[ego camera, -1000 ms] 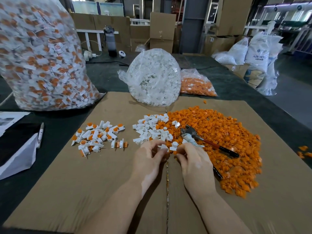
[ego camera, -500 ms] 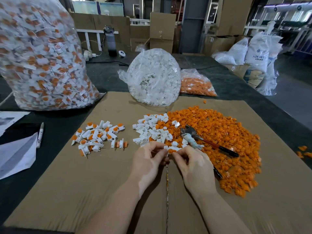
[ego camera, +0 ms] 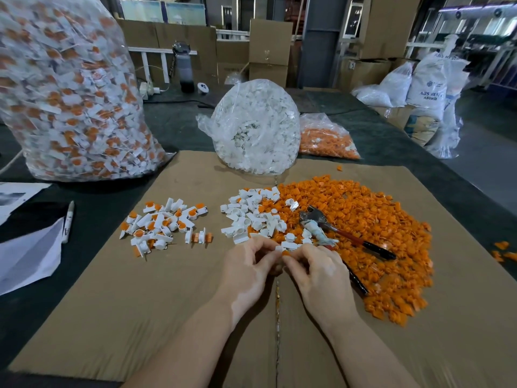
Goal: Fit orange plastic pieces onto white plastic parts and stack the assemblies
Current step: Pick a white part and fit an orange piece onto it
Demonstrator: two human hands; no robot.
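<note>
Both hands have barely shifted: left hand (ego camera: pixel 247 264) and right hand (ego camera: pixel 316 271) pinch, seemingly, one white part (ego camera: pixel 280 248) at centre frame.

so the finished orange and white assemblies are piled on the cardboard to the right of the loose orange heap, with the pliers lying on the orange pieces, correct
Not quite. The head view shows the finished assemblies piled on the cardboard to the left of the loose orange heap, beyond the loose white parts. The rest stands: the pliers do lie on the orange pieces.
</note>
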